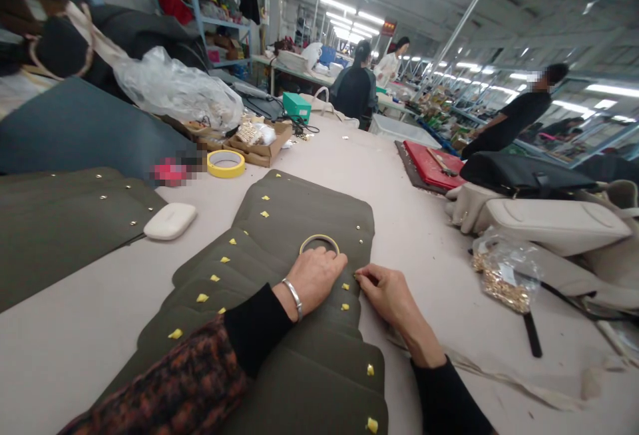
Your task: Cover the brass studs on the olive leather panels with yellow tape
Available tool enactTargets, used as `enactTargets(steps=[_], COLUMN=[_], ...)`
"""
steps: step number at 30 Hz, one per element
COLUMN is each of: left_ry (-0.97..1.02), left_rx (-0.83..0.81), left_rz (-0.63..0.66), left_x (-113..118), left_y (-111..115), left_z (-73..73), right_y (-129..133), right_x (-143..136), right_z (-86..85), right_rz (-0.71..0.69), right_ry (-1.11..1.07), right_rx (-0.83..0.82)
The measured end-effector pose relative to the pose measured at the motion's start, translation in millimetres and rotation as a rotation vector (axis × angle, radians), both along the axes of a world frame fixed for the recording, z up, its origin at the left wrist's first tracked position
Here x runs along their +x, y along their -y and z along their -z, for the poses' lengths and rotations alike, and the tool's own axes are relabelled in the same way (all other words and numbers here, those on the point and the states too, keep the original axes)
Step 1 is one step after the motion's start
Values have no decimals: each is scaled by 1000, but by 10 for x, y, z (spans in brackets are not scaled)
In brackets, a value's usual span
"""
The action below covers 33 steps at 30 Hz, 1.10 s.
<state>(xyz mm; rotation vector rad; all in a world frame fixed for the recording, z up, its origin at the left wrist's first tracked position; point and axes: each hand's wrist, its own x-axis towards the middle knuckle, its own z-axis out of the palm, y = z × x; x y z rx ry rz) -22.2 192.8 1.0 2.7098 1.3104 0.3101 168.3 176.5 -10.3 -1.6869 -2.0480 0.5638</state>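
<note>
My left hand (315, 277) is closed round a thin roll of yellow tape (319, 238), whose upper rim shows above the knuckles. Just right of it, my right hand (388, 294) pinches thumb and forefinger at the edge of the dark olive panel stack (299, 362); a speck between the fingertips is too small to name. Small yellow tape pieces (202, 298) dot the overlapping panels down both sides. Two bare metal studs (359, 234) show near the top right panel edge, above my right hand.
At left lie another olive panel (60, 229), a white case (170, 221) and a larger yellow tape roll (225, 163). A cardboard box (264, 149) stands behind. To the right are a bag of gold hardware (506, 282), cream bags (554, 222) and a hammer on red material (432, 163). Several people are farther back.
</note>
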Motion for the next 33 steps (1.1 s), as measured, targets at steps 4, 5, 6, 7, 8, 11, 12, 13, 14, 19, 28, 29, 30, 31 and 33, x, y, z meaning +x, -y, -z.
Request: enactTargets(steps=[4,5,6,7,8,11,12,13,14,19,28,29,30,31,33], left_ry=[-5,-8,-11,-14,-15,-3,3,9,13,15,16,19,22,27,51], left_rx=[-5,-3,-1,2,5,3,-3,-11,-18,-16,-22,-20,-17,-15,-2], left_rz=[17,21,25,28,31,29,27,26,27,40,53,55,55,55,50], left_x=[1,-1,-2,-4,-6,-7,-8,-8,-10,-28,-24,-23,-22,-23,-29], left_y=[9,12,14,16,18,18,17,17,17,17,-13,-14,-14,-13,-15], left_z=[-14,-20,-26,-30,-33,-35,-35,-36,-39,-55,-28,-21,-15,-10,-5], right_y=[-37,-45,-51,-54,-53,-26,-12,3,18,42,-195,-234,-270,-298,-324], right_x=[-55,-57,-50,-33,-5,114,154,187,211,169,-111,-140,-164,-182,-195], right_z=[5,3,0,-5,-13,-56,-74,-90,-101,-63,-229,-257,-277,-288,-285], right_rz=[-9,2,20,48,82,159,153,125,74,-270,-252,-224,-192,-157,-79], right_ry=[162,184,195,198,190,84,38,3,-11,209,530,541,537,520,461], right_rx=[9,3,-1,-2,-2,19,48,89,136,233,-22,-51,-83,-116,-178])
